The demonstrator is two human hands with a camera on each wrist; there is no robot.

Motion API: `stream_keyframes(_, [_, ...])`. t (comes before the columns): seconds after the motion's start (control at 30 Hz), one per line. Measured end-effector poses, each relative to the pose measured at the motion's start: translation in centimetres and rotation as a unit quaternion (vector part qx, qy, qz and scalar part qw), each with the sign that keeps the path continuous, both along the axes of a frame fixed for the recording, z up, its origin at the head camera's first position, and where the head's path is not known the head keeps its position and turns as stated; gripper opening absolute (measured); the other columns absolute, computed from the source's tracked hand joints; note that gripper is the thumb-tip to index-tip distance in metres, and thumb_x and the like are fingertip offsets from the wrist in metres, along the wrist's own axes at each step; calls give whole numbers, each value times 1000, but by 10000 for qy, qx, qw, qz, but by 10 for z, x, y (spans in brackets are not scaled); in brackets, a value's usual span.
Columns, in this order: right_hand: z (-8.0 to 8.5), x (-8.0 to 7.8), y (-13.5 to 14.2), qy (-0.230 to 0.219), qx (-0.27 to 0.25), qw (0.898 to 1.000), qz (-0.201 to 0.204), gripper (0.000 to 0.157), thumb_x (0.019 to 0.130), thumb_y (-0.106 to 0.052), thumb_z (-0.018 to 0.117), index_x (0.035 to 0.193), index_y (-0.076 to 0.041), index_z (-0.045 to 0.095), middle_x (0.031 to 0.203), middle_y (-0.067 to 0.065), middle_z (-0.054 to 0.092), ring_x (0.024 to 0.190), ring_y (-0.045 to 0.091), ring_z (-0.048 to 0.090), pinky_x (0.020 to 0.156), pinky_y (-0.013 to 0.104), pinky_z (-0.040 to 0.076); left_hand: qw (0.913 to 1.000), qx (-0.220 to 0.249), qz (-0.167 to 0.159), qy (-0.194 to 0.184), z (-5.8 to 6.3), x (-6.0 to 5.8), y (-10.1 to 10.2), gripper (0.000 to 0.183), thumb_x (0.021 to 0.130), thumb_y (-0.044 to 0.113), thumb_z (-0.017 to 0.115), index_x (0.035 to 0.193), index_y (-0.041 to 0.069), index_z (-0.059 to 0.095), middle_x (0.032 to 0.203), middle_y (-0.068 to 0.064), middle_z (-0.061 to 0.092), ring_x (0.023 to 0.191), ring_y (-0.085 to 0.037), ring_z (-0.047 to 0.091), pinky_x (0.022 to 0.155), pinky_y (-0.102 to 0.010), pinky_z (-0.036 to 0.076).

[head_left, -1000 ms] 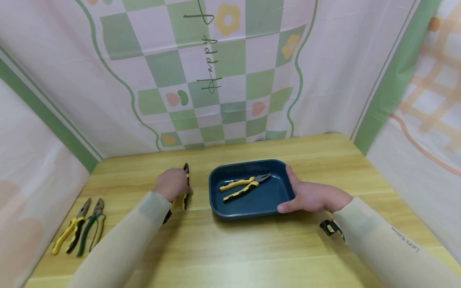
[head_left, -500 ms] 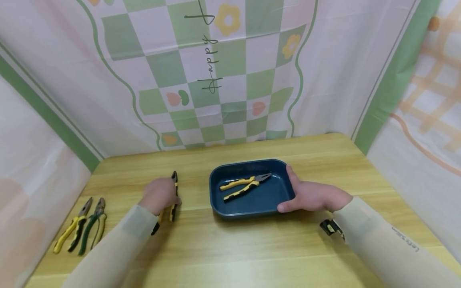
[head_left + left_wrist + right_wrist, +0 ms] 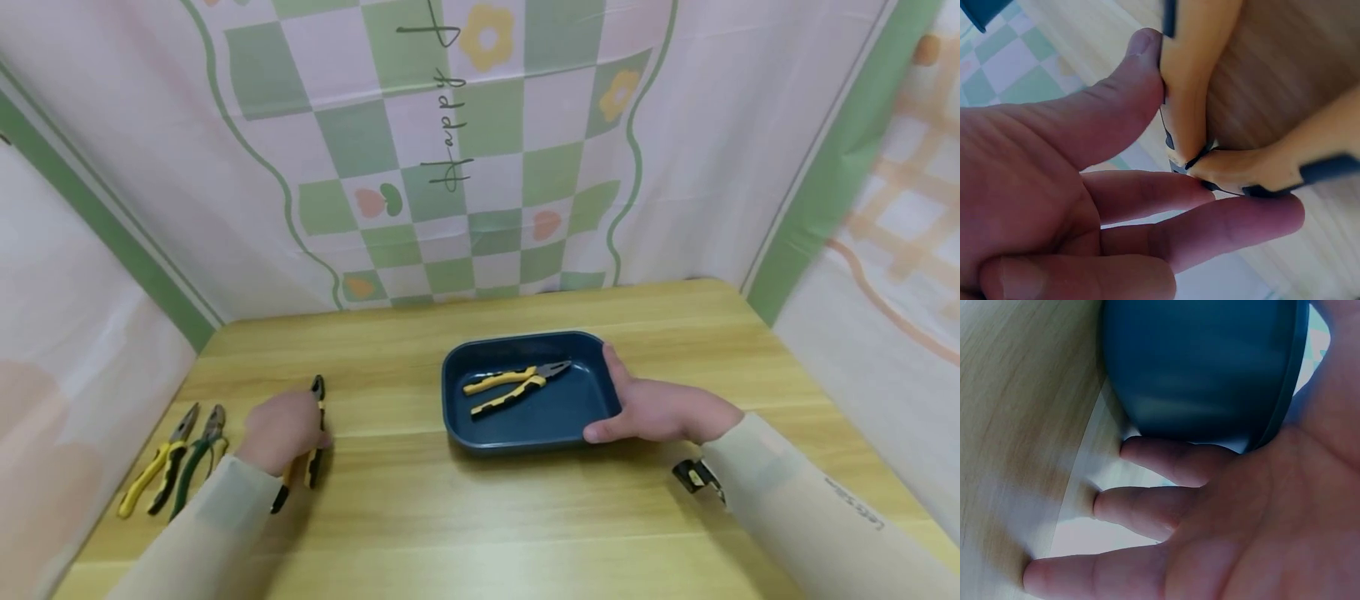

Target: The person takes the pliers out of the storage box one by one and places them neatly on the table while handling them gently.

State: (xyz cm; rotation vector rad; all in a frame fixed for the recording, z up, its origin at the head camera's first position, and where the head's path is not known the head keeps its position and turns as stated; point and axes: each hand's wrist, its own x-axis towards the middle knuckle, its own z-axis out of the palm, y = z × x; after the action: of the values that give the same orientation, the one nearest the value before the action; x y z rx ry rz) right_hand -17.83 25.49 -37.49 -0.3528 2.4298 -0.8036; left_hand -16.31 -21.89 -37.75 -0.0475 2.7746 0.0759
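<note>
Held pliers (image 3: 1186,81), yellow-orange handles with black patches, are in the left hand (image 3: 283,429), over the left part of the table (image 3: 450,533). Nose points to far table edge, handles spread toward the near side; can't tell if they touch the tabletop. Left fingers are grasping them: thumb against one handle, fingertips against the other near the pivot, per left wrist view. Just left of that hand, two more tools lie side by side: yellow-and-black pliers (image 3: 171,450) outermost, green-handled pliers (image 3: 198,455) next to them, noses away from the person; left sleeve (image 3: 198,521) hides some of the green handles. Dark blue tray (image 3: 517,447) sits right of the held pliers, well apart from them. Inside it, on the bottom, tray pliers (image 3: 529,384) with yellow-and-black handles lie at a slant, handles apart, nose toward the far right corner. Right hand (image 3: 652,408) rests against the tray's right end, thumb at near right corner; its fingers aren't clenched, three extend past the tray wall toward the tabletop in right wrist view. Black wrist device (image 3: 696,477) shows under the right sleeve (image 3: 810,500). Checkered curtain (image 3: 352,137) hangs behind the table.
</note>
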Motion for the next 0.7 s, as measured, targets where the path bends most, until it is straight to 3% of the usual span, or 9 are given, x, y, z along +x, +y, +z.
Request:
stream_keyframes(0.2, [0,-1,0,4,87,10000,4,135,83,-59,74,150,-4,-29,157,37,2,138,49,28,110,61,23,9991,-130,333,-243,0,5,-19,45,91,32,76,53,8,66,57,-5,60,57,-20,59,50,-32,44])
stream_keyframes(0.3, [0,-1,0,-1,93,10000,3,135,83,-60,73,150,-4,-29,157,38,2,138,49,29,110,62,23,9975,-243,542,-372,0,5,-27,49,90,32,75,48,8,67,61,-9,63,62,-22,60,60,-38,50])
stream_keyframes(0.4, [0,-1,0,10,99,10000,5,135,83,-60,73,150,-3,-29,156,38,2,138,49,29,110,62,23,9963,-263,708,-406,0,5,-36,43,88,32,78,54,7,67,68,-9,62,65,-22,58,64,-39,48])
stream_keyframes(0.53, [0,-1,0,16,82,10000,21,135,83,-59,74,150,-3,-29,156,38,2,138,49,28,110,61,22,9959,-179,804,-370,0,7,-45,34,85,31,81,66,7,67,69,-8,60,63,-22,55,55,-35,43])
stream_keyframes(0.7, [-1,-1,1,29,68,10000,26,135,83,-59,74,150,-3,-29,156,38,3,137,48,30,110,61,23,9971,26,729,-195,4,12,-51,29,82,25,84,71,6,65,70,-8,60,63,-24,57,52,-40,48])
